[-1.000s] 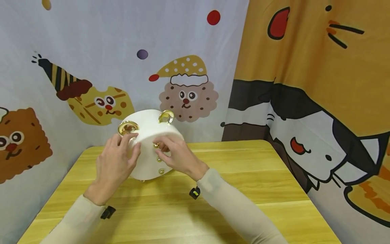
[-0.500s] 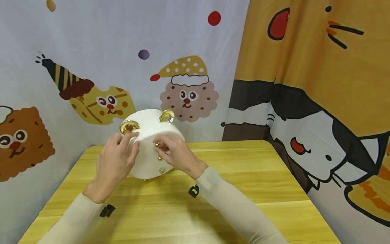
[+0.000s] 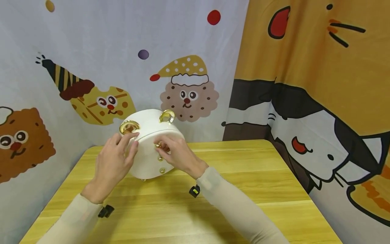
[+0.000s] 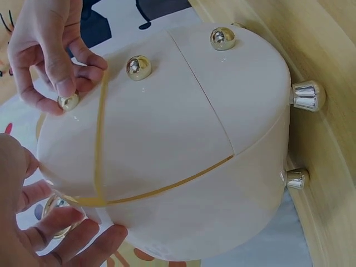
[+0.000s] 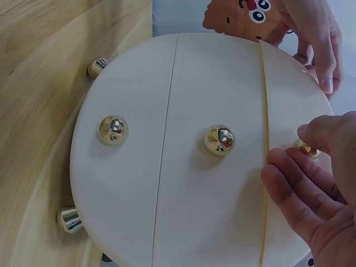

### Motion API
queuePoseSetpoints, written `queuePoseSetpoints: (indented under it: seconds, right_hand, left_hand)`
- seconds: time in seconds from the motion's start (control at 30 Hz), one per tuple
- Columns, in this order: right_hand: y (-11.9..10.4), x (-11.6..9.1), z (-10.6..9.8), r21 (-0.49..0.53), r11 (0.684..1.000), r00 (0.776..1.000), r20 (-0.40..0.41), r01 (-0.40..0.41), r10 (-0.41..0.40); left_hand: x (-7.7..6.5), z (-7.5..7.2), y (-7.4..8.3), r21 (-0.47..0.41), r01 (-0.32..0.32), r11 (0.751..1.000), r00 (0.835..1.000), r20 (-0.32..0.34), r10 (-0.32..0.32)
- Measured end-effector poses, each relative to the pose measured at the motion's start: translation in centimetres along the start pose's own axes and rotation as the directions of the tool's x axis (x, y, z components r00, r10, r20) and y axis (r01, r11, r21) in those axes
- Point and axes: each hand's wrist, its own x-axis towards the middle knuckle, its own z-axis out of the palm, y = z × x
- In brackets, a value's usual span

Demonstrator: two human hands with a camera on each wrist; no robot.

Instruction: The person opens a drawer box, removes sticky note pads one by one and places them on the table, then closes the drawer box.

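A white rounded drawer box with gold ear-shaped loops on top stands on the table, its front towards me. In the right wrist view the front holds three drawers, each with a round gold knob; the middle knob and bottom knob show fully. My right hand pinches the top knob between thumb and fingers. My left hand rests its spread fingertips on the box's upper left edge, beside the left gold loop. Gold-coloured lines edge the seams around the top and middle drawers.
The box stands on short gold feet near the back of the yellow wood-grain table. Close behind hangs a white cartoon-printed curtain, with an orange printed one along the right side.
Both hands keep nearly the same places on the box, with the right still pinching the top knob. The seam along the upper front edge now shows more clearly.
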Motion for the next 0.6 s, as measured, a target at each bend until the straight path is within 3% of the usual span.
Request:
queuePoseSetpoints:
  seconds: [0.6]
  right_hand:
    - [-0.25, -0.6, -0.56, 0.023, 1.0, 1.0, 0.006, 0.015, -0.015]
  left_hand:
    - [0.36, -0.46, -0.57, -0.053, -0.018, 0.998, 1.0, -0.004, 0.018]
